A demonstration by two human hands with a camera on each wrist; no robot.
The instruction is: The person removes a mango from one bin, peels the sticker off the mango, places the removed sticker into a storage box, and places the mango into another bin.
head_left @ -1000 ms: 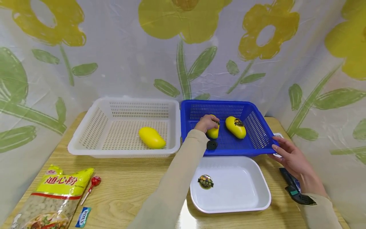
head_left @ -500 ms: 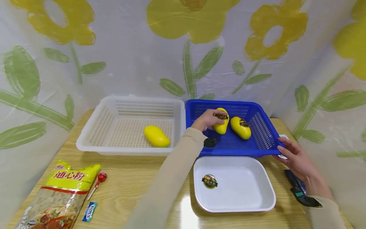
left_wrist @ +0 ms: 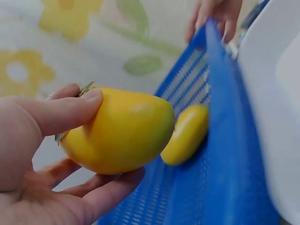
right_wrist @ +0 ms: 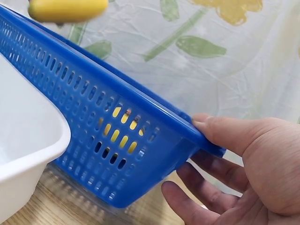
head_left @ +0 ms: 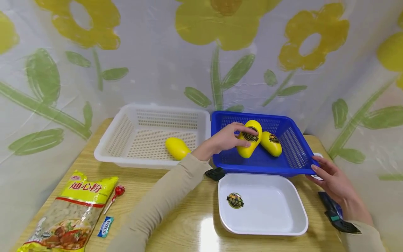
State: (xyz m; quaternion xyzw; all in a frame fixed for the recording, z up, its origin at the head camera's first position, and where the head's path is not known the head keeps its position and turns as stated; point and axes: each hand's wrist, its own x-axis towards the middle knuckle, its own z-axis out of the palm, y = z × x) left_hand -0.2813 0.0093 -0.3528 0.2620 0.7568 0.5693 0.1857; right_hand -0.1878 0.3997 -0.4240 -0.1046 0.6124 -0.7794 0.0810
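Note:
In the head view my left hand (head_left: 225, 140) holds a yellow mango (head_left: 250, 149) bearing a dark fruit sticker. The left wrist view shows the thumb on one side of this mango (left_wrist: 126, 133) and fingers beneath it, above the blue basket (left_wrist: 225, 140). A second stickered mango (head_left: 271, 146) lies inside that basket. At the basket's front right corner, my right hand (head_left: 336, 182) pinches the rim, thumb (right_wrist: 220, 131) on top and fingers below. Another mango (head_left: 177, 148) rests in the white basket (head_left: 135, 162) to the left.
A white tray (head_left: 267, 210) with a similar sticker (head_left: 235, 200) inside stands in front of the blue basket. At the left lie a bag of pasta (head_left: 73, 210), a red lollipop (head_left: 119, 190) and a small blue packet (head_left: 105, 226). A floral curtain (head_left: 157, 70) hangs behind.
My left hand has lifted the mango up from the blue basket's floor and moved it slightly right. The right hand keeps its place on the rim. The head view has shifted left.

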